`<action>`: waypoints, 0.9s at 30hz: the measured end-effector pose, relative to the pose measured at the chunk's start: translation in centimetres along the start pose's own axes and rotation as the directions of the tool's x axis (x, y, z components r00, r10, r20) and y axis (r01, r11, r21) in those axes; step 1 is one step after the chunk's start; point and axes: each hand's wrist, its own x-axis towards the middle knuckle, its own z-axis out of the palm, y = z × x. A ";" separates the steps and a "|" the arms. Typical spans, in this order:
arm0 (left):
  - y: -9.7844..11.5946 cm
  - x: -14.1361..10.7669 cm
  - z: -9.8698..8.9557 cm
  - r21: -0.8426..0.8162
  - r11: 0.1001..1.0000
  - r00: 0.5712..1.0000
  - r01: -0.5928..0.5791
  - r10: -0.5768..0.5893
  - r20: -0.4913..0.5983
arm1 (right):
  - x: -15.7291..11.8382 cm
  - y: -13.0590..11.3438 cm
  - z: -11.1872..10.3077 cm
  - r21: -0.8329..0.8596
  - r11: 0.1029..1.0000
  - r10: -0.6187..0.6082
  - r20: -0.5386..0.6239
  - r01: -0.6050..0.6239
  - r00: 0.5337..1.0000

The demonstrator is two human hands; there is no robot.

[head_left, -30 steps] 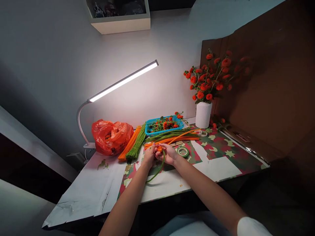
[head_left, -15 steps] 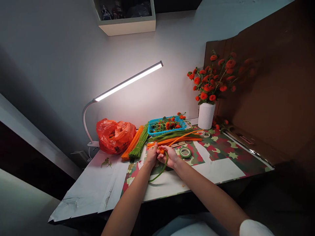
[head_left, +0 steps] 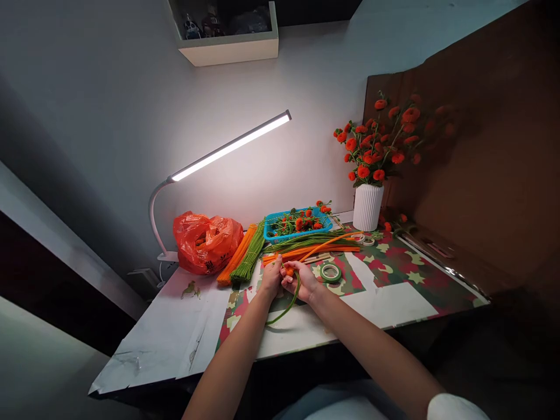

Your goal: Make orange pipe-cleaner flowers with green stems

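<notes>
Close together over the front middle of the table, both my hands are closed around one small piece of work. My right hand (head_left: 304,282) grips an orange pipe-cleaner flower (head_left: 289,272), its fuzzy head showing between the fingers. A green pipe cleaner (head_left: 286,312) curves down from the flower toward the tabletop. Pinched fingers of my left hand (head_left: 272,277) hold the green pipe cleaner's upper part beside the flower head; the exact grip is partly hidden. Just right of my right hand lies a roll of green tape (head_left: 331,273).
Behind my hands lie orange pipe cleaners (head_left: 315,253), a green bundle (head_left: 248,262) and a blue basket (head_left: 273,238) of finished flowers. A red plastic bag (head_left: 205,239) and a lit lamp (head_left: 231,146) are left. A white vase (head_left: 367,208) with orange-red flowers stands back right.
The view has shifted slightly. My hands stay together on the flower, with only small finger movement, and the green pipe cleaner still hangs in a curve.
</notes>
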 end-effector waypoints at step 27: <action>1.1 -0.7 0.0 -0.152 0.988 0.999 -0.015 0.022 0.041 | -0.8 1.3 -1.0 -0.412 0.892 -0.230 -0.067 0.184 0.971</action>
